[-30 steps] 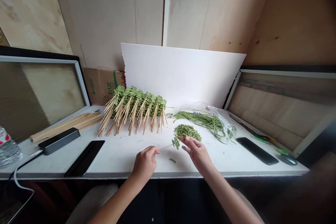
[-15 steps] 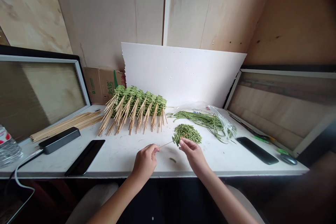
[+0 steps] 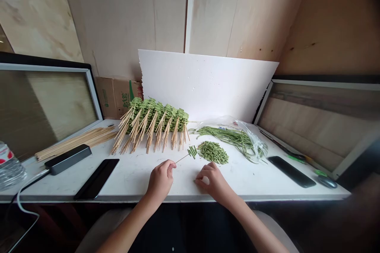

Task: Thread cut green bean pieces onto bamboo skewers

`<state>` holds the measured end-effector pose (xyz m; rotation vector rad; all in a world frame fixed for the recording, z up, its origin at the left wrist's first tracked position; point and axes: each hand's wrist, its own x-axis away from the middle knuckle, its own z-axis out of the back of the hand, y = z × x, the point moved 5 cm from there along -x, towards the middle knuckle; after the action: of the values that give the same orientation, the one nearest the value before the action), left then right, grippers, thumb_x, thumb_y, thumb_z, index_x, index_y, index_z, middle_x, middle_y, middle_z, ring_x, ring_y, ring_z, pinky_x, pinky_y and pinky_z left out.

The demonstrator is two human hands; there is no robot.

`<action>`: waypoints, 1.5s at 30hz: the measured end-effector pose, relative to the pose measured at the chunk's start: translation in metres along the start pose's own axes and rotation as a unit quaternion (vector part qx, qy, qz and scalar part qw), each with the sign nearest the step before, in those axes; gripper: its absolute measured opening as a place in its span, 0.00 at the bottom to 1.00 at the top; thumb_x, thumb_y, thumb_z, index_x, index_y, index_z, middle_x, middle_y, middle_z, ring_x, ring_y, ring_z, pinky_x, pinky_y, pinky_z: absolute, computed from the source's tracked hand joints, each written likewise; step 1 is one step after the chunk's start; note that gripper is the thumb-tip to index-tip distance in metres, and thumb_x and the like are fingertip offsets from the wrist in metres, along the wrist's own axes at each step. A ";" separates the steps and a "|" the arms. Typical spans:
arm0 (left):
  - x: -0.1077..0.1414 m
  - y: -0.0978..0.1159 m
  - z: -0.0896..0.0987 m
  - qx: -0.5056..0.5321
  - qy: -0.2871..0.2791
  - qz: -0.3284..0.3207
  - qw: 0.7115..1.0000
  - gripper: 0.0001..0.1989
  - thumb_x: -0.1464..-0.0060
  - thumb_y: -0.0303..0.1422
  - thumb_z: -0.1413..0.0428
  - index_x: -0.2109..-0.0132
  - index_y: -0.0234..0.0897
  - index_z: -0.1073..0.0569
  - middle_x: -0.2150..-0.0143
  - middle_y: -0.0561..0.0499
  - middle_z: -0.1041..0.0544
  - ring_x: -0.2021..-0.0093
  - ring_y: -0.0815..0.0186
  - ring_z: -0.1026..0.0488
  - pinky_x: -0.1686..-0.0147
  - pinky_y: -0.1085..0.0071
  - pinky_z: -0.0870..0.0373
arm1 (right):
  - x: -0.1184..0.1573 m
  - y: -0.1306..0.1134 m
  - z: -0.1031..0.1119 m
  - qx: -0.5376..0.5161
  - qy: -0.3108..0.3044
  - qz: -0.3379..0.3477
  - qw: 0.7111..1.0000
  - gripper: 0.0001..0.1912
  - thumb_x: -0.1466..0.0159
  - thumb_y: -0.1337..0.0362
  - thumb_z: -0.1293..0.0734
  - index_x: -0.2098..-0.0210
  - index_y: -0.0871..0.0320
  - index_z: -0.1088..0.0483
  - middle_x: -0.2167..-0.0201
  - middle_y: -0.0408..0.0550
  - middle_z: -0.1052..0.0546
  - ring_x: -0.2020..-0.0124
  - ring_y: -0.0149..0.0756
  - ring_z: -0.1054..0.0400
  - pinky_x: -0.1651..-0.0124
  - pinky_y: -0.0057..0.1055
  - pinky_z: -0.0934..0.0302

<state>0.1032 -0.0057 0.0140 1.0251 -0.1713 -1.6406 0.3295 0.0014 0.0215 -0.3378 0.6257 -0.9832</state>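
Note:
My left hand [image 3: 162,178] is closed around the lower end of a thin bamboo skewer [image 3: 181,159]. Several short cut pieces of green bean [image 3: 192,151] are threaded crosswise near its far end. My right hand [image 3: 212,182] rests low over the white table, thumb and fingertips pinched together at its surface; whatever is between them is hidden. Just beyond it lies a heap of cut bean pieces [image 3: 214,152]. Further back on the left, finished bean skewers [image 3: 157,116] are stacked in rows, their bare sticks fanning toward me.
Long uncut beans [image 3: 228,134] lie by a clear plastic bag [image 3: 252,138]. Bare skewers [image 3: 77,140], a black box [image 3: 67,159] and a phone [image 3: 97,178] are at left, with a plastic bottle [image 3: 10,168]. A dark slab [image 3: 291,171] and a mouse [image 3: 326,182] sit at right.
My right hand has left the threaded beans and come down to the table, where a loose bean piece lay and is now out of sight. The left hand has shifted slightly left with the skewer.

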 end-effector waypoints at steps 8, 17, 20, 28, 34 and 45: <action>0.006 0.004 -0.007 0.004 -0.024 -0.012 1.000 0.13 0.38 0.23 0.52 0.63 0.39 0.24 0.67 0.50 0.18 0.67 0.61 0.22 0.66 0.70 0.33 | -0.011 0.052 0.027 -0.306 0.072 -0.142 0.939 0.21 0.37 0.43 0.30 0.63 0.56 0.21 0.65 0.52 0.17 0.62 0.44 0.25 0.63 0.35 0.34; 0.009 0.010 -0.011 -0.004 -0.049 -0.032 0.998 0.14 0.42 0.18 0.51 0.64 0.40 0.24 0.66 0.51 0.18 0.67 0.62 0.21 0.66 0.71 0.34 | -0.013 0.063 0.029 -0.513 0.164 -0.179 0.823 0.21 0.47 0.43 0.22 0.62 0.51 0.20 0.62 0.49 0.16 0.53 0.49 0.23 0.48 0.42 0.30; 0.009 0.009 -0.012 -0.006 -0.046 -0.029 0.999 0.14 0.42 0.18 0.50 0.64 0.40 0.24 0.66 0.51 0.17 0.67 0.62 0.21 0.66 0.71 0.33 | -0.013 0.060 0.028 -0.494 0.156 -0.175 0.837 0.21 0.45 0.42 0.24 0.62 0.51 0.20 0.61 0.50 0.16 0.50 0.52 0.24 0.47 0.44 0.30; 0.011 0.006 -0.012 -0.014 -0.043 -0.022 0.999 0.14 0.40 0.19 0.49 0.65 0.40 0.23 0.65 0.51 0.16 0.66 0.61 0.20 0.65 0.70 0.32 | -0.012 0.062 0.024 -0.522 0.139 -0.175 0.823 0.19 0.42 0.44 0.24 0.62 0.51 0.20 0.58 0.52 0.16 0.47 0.53 0.24 0.45 0.46 0.30; 0.010 0.006 -0.013 -0.019 -0.041 -0.023 0.999 0.14 0.41 0.19 0.49 0.65 0.40 0.23 0.65 0.51 0.16 0.65 0.61 0.20 0.65 0.70 0.32 | -0.011 0.062 0.025 -0.528 0.128 -0.167 0.823 0.19 0.42 0.45 0.24 0.61 0.52 0.20 0.54 0.53 0.17 0.44 0.54 0.26 0.46 0.45 0.30; 0.011 0.009 -0.011 -0.028 -0.034 -0.038 0.998 0.14 0.43 0.18 0.49 0.65 0.40 0.23 0.65 0.51 0.16 0.66 0.61 0.20 0.66 0.70 0.31 | -0.009 0.054 0.028 -0.527 0.148 -0.171 0.819 0.19 0.43 0.49 0.22 0.61 0.56 0.19 0.56 0.55 0.16 0.44 0.54 0.27 0.50 0.42 0.29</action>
<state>0.1172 -0.0140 0.0068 0.9429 -0.1320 -1.7399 0.3795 0.0368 0.0171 -1.3366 1.4211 -0.9504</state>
